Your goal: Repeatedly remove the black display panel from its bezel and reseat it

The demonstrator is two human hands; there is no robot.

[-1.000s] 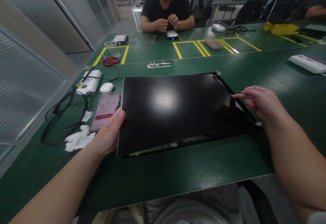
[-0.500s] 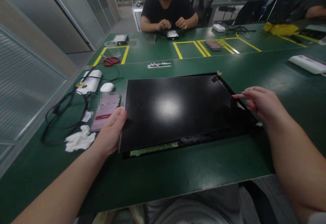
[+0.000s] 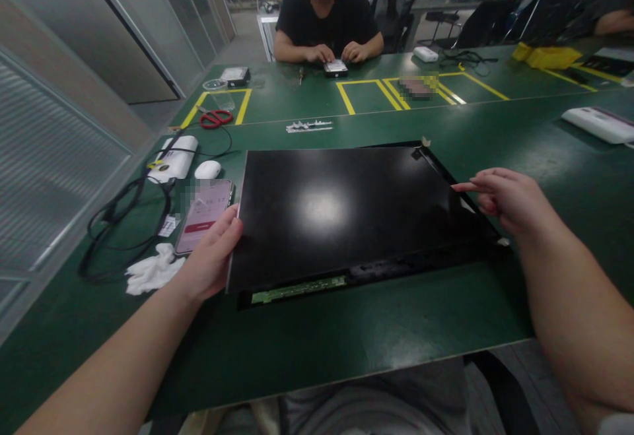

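Observation:
My left hand (image 3: 212,250) grips the left edge of a black LCD panel (image 3: 321,217), thumb on top and fingers below. This panel is tilted, its left side raised off a black frame (image 3: 446,174) lying on the table. A strip of green circuit board (image 3: 300,288) shows under the panel's near edge. At the frame's right edge, my right hand (image 3: 510,200) is closed, with the index finger stretched onto the rim and the other fingers curled against its side. The fingers beneath the panel are hidden.
Left of the panel lie a phone (image 3: 205,214), a white mouse (image 3: 208,169), crumpled white gloves (image 3: 154,270) and black cables (image 3: 106,217). Red-handled scissors (image 3: 216,118) are farther back. Opposite, a person (image 3: 327,22) touches a hard drive (image 3: 335,67).
The panel's left edge has risen slightly and shifted left with my left hand. My right hand stays in place. Across the table, the other person's hands have moved onto and beside the hard drive.

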